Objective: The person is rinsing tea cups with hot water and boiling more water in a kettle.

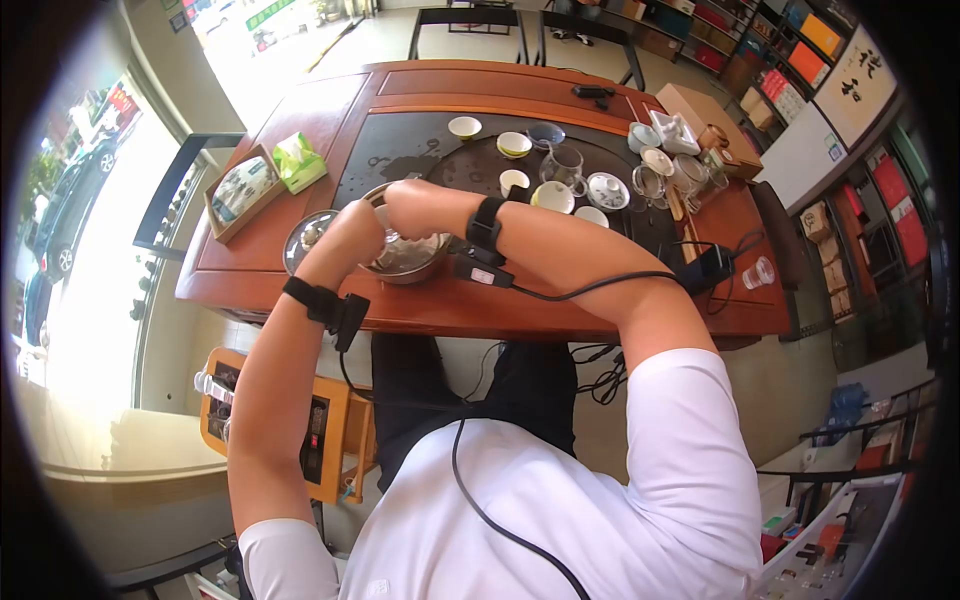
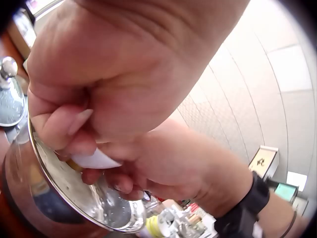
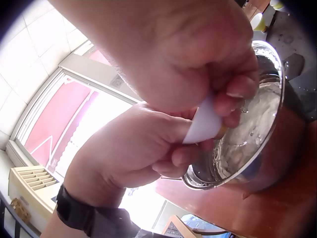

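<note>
Over a metal bowl of water [image 1: 418,272], the left hand [image 1: 352,238] and right hand [image 1: 418,212] meet. A small white cup [image 2: 99,159] is pinched between them in the left wrist view, mostly hidden by curled fingers. The right wrist view shows the cup [image 3: 203,121] tilted, with the left hand's [image 3: 143,141] thumb along it and the right hand's [image 3: 203,64] fingers curled at its other side. Below them, the shiny bowl [image 3: 285,148] holds clear water with pale shapes in it that cannot be made out.
A glass lid [image 1: 306,238] lies left of the bowl. Small cups [image 1: 514,145], a glass pitcher [image 1: 566,165] and a lidded bowl [image 1: 607,190] stand on the dark tray. Further left are a tissue pack [image 1: 298,162] and a wooden box [image 1: 218,222]. A cable hangs from the right forearm.
</note>
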Motion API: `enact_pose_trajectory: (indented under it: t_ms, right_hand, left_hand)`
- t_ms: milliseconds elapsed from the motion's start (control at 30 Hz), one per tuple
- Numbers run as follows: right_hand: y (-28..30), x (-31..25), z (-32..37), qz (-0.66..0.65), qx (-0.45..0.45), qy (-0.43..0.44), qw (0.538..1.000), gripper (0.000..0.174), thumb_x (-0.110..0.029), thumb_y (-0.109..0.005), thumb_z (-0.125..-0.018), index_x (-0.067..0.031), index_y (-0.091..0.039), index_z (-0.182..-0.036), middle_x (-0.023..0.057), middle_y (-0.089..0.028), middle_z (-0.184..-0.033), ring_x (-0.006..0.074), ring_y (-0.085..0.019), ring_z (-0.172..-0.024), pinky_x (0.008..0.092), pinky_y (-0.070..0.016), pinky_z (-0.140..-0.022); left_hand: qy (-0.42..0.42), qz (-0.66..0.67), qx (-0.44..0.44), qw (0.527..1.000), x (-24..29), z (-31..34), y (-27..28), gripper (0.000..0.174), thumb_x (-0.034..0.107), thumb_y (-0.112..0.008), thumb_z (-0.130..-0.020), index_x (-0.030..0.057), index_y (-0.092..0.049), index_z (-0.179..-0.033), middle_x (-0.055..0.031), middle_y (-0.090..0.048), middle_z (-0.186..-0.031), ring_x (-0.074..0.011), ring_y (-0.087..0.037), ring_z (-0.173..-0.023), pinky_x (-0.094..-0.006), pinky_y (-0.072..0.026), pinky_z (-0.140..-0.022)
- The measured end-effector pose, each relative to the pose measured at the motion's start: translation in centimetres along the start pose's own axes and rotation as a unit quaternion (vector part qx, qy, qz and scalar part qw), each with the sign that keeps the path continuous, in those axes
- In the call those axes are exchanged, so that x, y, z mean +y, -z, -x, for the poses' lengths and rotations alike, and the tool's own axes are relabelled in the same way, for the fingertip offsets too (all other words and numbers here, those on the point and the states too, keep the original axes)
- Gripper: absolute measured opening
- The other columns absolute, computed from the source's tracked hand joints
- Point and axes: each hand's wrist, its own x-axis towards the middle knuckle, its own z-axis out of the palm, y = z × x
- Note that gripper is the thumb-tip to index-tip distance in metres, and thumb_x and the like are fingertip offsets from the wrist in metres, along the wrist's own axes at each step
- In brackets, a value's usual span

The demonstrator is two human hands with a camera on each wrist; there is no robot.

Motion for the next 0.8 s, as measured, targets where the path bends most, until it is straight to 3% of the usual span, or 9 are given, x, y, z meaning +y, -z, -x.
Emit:
enact_pose_trajectory:
  t_ms: [33,100,167,200,300,533,633,700,800]
  right_hand:
    - [0.0,0.0,-0.9,0.169,-0.021,0.082,0.982,0.016,-0.013,-0.07,-0.096,-0.0063,-0.082,-0.102,0.0184,-0.079,-0.095,0.0343,-0.078,-0.091,0.0435,-0.0607,-0.077]
    - [-1.2,0.2,-0.1,0.073,0.121,0.063,0.988,0.014,-0.015,-0.072,-0.095,-0.0072,-0.083,-0.101,0.0192,-0.079,-0.098,0.0364,-0.077,-0.095,0.045,-0.0609,-0.08]
    - [-1.3,0.6,0.1,0.023,0.135,0.045,0.99,0.023,-0.016,-0.077,-0.09,-0.0087,-0.084,-0.11,0.0157,-0.082,-0.111,0.0353,-0.079,-0.106,0.0447,-0.0622,-0.091]
    - [-1.5,0.8,0.1,-0.02,0.141,0.023,0.989,0.018,-0.017,-0.078,-0.09,-0.0053,-0.083,-0.103,0.0222,-0.079,-0.101,0.0404,-0.077,-0.096,0.0451,-0.0612,-0.082]
    - [-1.0,0.9,0.2,-0.01,0.123,-0.01,0.992,0.02,-0.017,-0.077,-0.091,-0.0027,-0.083,-0.103,0.0233,-0.079,-0.102,0.041,-0.077,-0.097,0.0443,-0.0614,-0.082]
    - [-0.6,0.9,1.5,0.029,0.11,0.046,0.992,0.026,-0.009,-0.076,-0.087,-0.0027,-0.082,-0.111,0.02,-0.08,-0.113,0.0362,-0.078,-0.108,0.0447,-0.0622,-0.089]
    - [-0.6,1.2,0.1,0.041,0.106,0.02,0.993,0.019,-0.007,-0.073,-0.09,-0.0021,-0.083,-0.105,0.0211,-0.08,-0.105,0.0358,-0.078,-0.098,0.0437,-0.0622,-0.082]
    - [-0.3,1.1,-0.2,0.084,0.048,0.012,0.995,0.016,-0.008,-0.069,-0.095,0.0008,-0.082,-0.1,0.0237,-0.078,-0.093,0.0353,-0.078,-0.086,0.0433,-0.0618,-0.074]
    - [0.4,0.6,1.1,-0.129,0.019,-0.037,0.991,0.018,-0.008,-0.067,-0.096,0.0022,-0.079,-0.088,0.0156,-0.077,-0.079,0.0258,-0.075,-0.068,0.0384,-0.0603,-0.062]
  left_hand:
    - [-0.047,-0.038,0.026,0.998,-0.7,-0.5,-0.1,0.027,0.015,-0.065,-0.103,-0.0077,-0.074,-0.093,-0.0148,-0.071,-0.072,-0.022,-0.068,-0.062,-0.0388,-0.052,-0.055]
    - [-0.141,-0.111,0.077,0.981,-1.7,-1.3,-0.9,0.026,0.015,-0.069,-0.1,-0.0094,-0.076,-0.096,-0.0182,-0.072,-0.073,-0.025,-0.074,-0.067,-0.0406,-0.056,-0.06]
    - [-0.044,-0.035,0.065,0.996,-1.2,-1.1,-1.0,0.026,0.015,-0.069,-0.1,-0.0103,-0.075,-0.096,-0.0175,-0.072,-0.074,-0.0247,-0.072,-0.065,-0.0409,-0.0552,-0.06]
    - [0.009,0.001,0.06,0.998,-0.6,-0.7,-0.8,0.026,0.015,-0.069,-0.099,-0.0107,-0.075,-0.097,-0.0171,-0.072,-0.074,-0.0246,-0.071,-0.064,-0.041,-0.0548,-0.059]
    - [0.091,0.114,-0.043,0.988,1.8,1.0,0.3,0.028,0.015,-0.067,-0.102,-0.012,-0.074,-0.1,-0.0171,-0.072,-0.076,-0.0247,-0.069,-0.065,-0.0428,-0.0544,-0.062]
    - [-0.24,-0.07,0.089,0.964,-3.7,-3.2,-2.0,0.024,0.011,-0.061,-0.102,-0.01,-0.073,-0.102,-0.0162,-0.072,-0.078,-0.0226,-0.068,-0.061,-0.0401,-0.0525,-0.052]
    - [0.041,0.047,-0.012,0.998,-0.7,-1.2,-0.6,0.025,0.01,-0.062,-0.102,-0.0113,-0.075,-0.102,-0.021,-0.076,-0.084,-0.024,-0.072,-0.066,-0.0404,-0.0547,-0.055]
    - [0.031,0.049,-0.037,0.998,0.2,-0.1,-0.4,0.025,0.009,-0.062,-0.102,-0.0132,-0.074,-0.102,-0.0195,-0.075,-0.08,-0.0234,-0.072,-0.063,-0.0393,-0.0539,-0.053]
    - [0.054,-0.025,-0.008,0.998,-0.8,-2.0,-0.6,0.028,0.015,-0.061,-0.107,-0.0098,-0.074,-0.108,-0.0137,-0.073,-0.072,-0.0211,-0.069,-0.059,-0.0382,-0.0528,-0.051]
